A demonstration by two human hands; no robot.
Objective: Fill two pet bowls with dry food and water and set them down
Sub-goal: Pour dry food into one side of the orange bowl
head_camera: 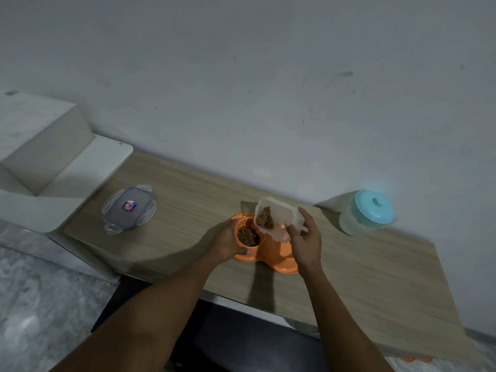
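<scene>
Over the orange double bowl [271,257], a clear container [279,213] tilts, kibble [264,217] at its mouth.
Look, right hand [306,237] grips the container, fingers curled round its end; left hand [224,241] clasps the bowl's left rim; more kibble fills the left cup; snap lid [128,208] lies well left; teal-lidded jug [365,213] stands right.

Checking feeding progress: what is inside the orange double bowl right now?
Brown kibble lies in the left cup of the orange double bowl. The right cup is covered by the tilted clear container and the right hand, so its contents cannot be seen.
</scene>
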